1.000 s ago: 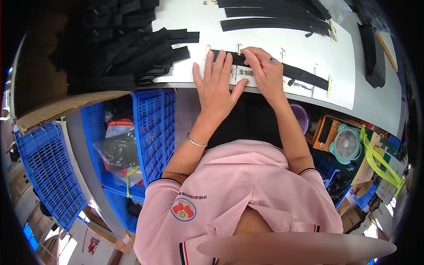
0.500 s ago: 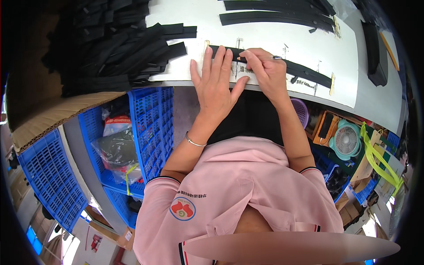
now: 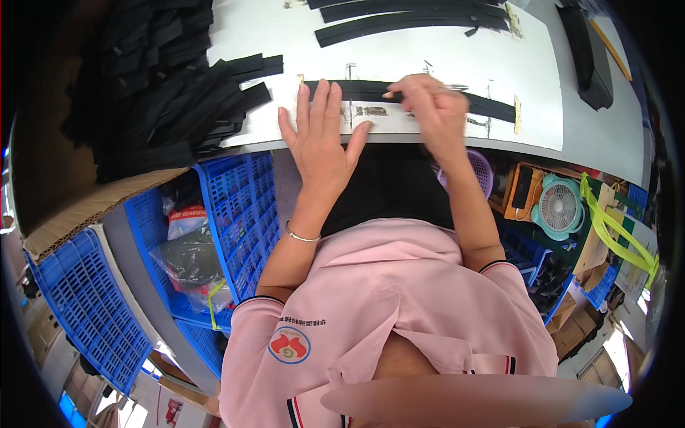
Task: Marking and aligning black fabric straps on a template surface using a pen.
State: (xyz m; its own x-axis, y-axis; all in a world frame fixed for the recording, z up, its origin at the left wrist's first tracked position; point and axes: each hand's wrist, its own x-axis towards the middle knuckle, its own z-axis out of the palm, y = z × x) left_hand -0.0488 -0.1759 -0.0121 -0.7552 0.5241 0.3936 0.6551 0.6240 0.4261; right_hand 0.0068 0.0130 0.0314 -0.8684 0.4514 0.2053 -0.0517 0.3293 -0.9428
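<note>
A long black zipper (image 3: 367,91) lies across a white board (image 3: 250,125) near the table's front edge. Its ends sit by small yellowish tape pieces. My left hand (image 3: 321,146) is spread, with its fingertips resting on the zipper's left end. My right hand (image 3: 439,114), a little blurred, is closed around a slim silver pen (image 3: 455,87) over the middle of the zipper. The pen's writing tip is hard to make out. Dark marks (image 3: 371,111) are drawn on the board beside the zipper. Part of the zipper's lower edge is hidden by my right hand.
Heaped black strips (image 3: 157,78) cover the left of the table; more black zippers (image 3: 399,27) lie at the back. A black case (image 3: 589,64) stands far right. Below are a blue crate (image 3: 239,214), a purple basket (image 3: 479,173) and a teal fan (image 3: 560,205).
My right hand has moved rightward along the zipper with the pen, away from the drawn line. My left hand stays flat on the zipper's left end. The whole view has shifted slightly.
</note>
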